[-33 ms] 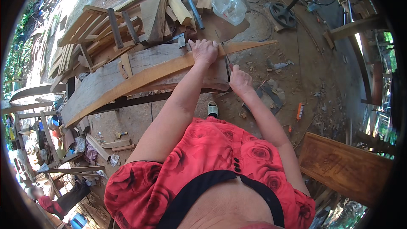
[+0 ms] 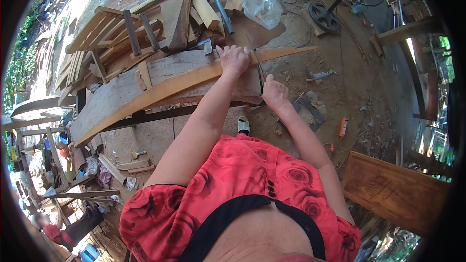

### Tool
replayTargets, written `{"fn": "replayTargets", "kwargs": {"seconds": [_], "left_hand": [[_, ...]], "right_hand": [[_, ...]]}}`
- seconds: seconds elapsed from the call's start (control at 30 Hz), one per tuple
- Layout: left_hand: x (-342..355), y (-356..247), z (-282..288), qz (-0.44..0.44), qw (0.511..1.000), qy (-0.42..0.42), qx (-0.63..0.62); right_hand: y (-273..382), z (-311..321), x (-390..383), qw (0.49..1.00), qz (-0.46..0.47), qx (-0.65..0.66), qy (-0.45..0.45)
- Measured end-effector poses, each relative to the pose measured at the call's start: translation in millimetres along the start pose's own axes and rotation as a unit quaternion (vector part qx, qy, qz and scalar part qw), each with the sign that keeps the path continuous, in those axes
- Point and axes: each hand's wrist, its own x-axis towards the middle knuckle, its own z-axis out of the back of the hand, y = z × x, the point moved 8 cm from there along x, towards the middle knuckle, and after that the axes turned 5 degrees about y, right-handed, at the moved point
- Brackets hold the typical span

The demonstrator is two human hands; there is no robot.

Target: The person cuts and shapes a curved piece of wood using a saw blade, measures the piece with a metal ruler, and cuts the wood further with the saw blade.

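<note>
My left hand [image 2: 234, 59] presses down on a long tapered wooden strip [image 2: 175, 81], its fingers curled over the far edge. The strip lies across a thick grey plank bench [image 2: 172, 63], and its pointed right end juts past the bench. Closed round a reddish handle, my right hand [image 2: 275, 93] holds a thin dark-bladed hand tool [image 2: 259, 66] that looks like a narrow saw. Its blade crosses the strip just right of my left hand. How deep the blade sits in the wood cannot be made out. A small try square [image 2: 208, 47] lies beside my left hand.
Behind the bench are stacked wooden pieces [image 2: 104, 29], a hammer [image 2: 222, 12] and a clear plastic bag [image 2: 261, 7]. A dark wheel [image 2: 324, 18] lies at the far right. An orange power strip [image 2: 343, 127] and a brown wooden panel [image 2: 395, 191] are nearer. Another person [image 2: 60, 235] is at lower left.
</note>
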Motion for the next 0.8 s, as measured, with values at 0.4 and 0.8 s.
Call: {"fn": "replayTargets", "kwargs": {"seconds": [0.4,0.8], "left_hand": [[1,-1,1,0.006,1.000,0.003,-0.010],[2,1,-4,0.008,1.000,0.014,0.025]], "right_hand": [[-8,6,-10,0.999,-0.011,0.024,-0.022],[0,11,-9,0.999,-0.037,0.022,0.013]]}}
